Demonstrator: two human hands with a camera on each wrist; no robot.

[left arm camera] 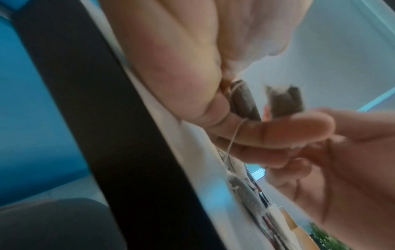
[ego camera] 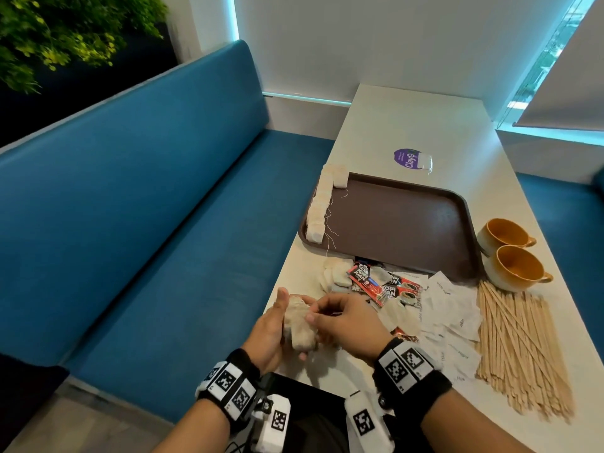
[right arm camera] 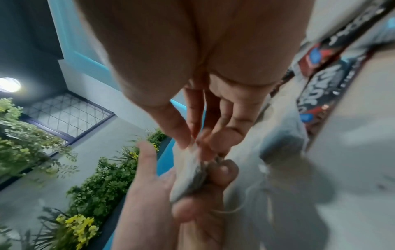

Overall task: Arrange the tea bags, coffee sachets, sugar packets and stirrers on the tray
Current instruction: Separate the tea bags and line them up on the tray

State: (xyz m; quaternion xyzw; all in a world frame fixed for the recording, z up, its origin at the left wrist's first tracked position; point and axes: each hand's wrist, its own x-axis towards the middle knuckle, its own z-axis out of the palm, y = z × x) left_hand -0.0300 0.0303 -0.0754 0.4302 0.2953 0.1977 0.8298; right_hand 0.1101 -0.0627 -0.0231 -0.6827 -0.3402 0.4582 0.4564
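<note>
My left hand (ego camera: 277, 325) grips a stack of pale tea bags (ego camera: 299, 325) at the table's near left corner. My right hand (ego camera: 330, 317) pinches the top edge of one tea bag (right arm camera: 192, 148) in that stack. The brown tray (ego camera: 398, 220) lies beyond, with a row of tea bags (ego camera: 322, 204) along its left rim. Loose tea bags (ego camera: 336, 276), red and black coffee sachets (ego camera: 376, 284), white sugar packets (ego camera: 447, 308) and wooden stirrers (ego camera: 519, 348) lie on the table in front of the tray.
Two orange-lined cups (ego camera: 513, 253) stand right of the tray. A purple round sticker (ego camera: 407, 160) with a clear packet lies behind the tray. A blue bench (ego camera: 147, 223) runs along the table's left side.
</note>
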